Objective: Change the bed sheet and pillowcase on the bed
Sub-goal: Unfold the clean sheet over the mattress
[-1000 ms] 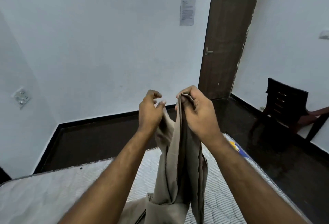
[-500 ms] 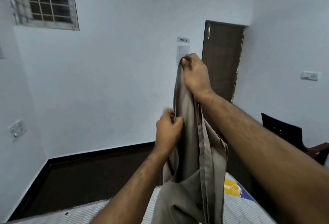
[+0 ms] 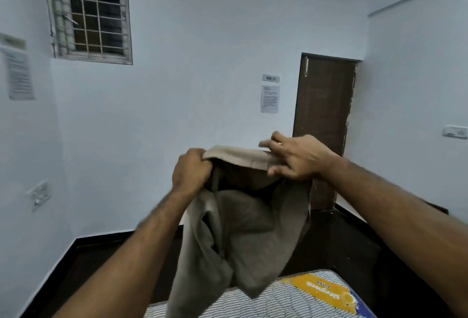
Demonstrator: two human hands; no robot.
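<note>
In front of the person, held up above the mattress, hangs one beige cloth, a sheet or pillowcase; which cannot be told. It is plain, creased and limp, its folded top hem stretched level between two hands, with a dark hollow under the hem. The left hand grips the hem's left end in a closed fist. The right hand pinches the right end, its other fingers spread. The cloth's lower folds dangle over the bare striped mattress, which carries one yellow label. One dark door stands behind.
</note>
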